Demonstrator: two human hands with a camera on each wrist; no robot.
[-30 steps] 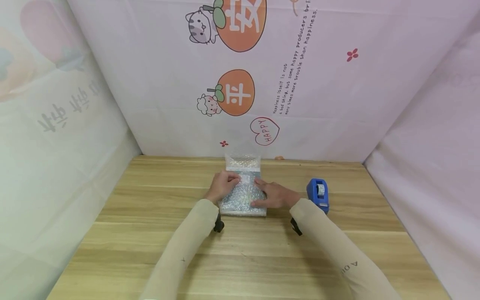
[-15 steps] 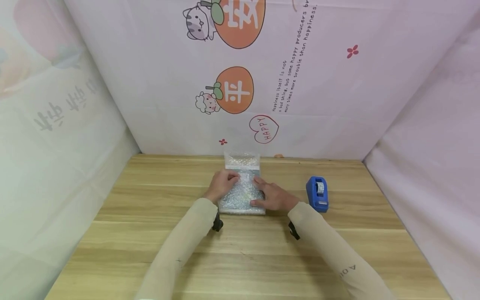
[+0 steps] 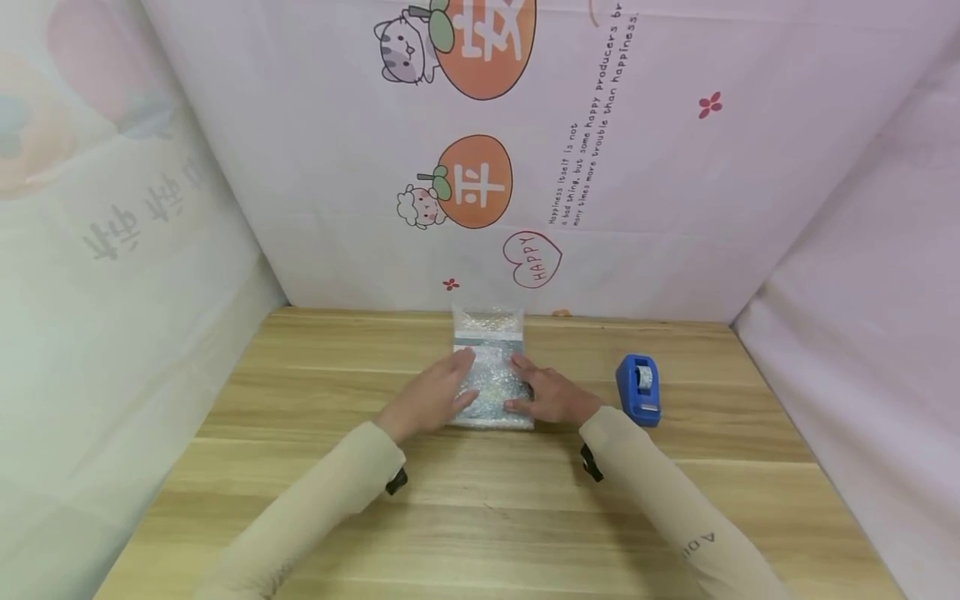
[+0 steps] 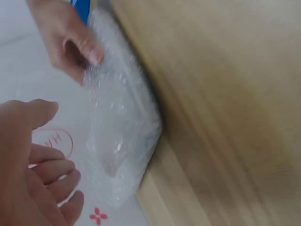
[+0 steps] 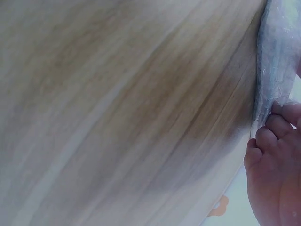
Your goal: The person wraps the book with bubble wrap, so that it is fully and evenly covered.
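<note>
A flat, rectangular blue-grey item lies inside a clear bubble wrap bag [image 3: 493,377] on the wooden table, near the back wall. My left hand [image 3: 431,398] is over the bag's left side in the head view. Its fingers are relaxed and spread, and the left wrist view shows a gap between this hand [image 4: 37,174] and the bubble wrap [image 4: 124,101]. At the bag's right edge my right hand [image 3: 553,396] holds on, thumb over the top. The right wrist view has its curled fingers [image 5: 267,139] against the edge of the bag.
A blue tape dispenser [image 3: 639,392] with a roll of tape stands to the right of the right hand. The bag's transparent flap [image 3: 487,322] reaches back to the printed wall cloth [image 3: 615,275]. White cloth walls border the table [image 3: 480,517] on both sides.
My left hand has loosened from its pinched pose on the bag, its fingers spreading, and its wrist has shifted left and toward me. The right hand and the bag stay nearly where they were.
</note>
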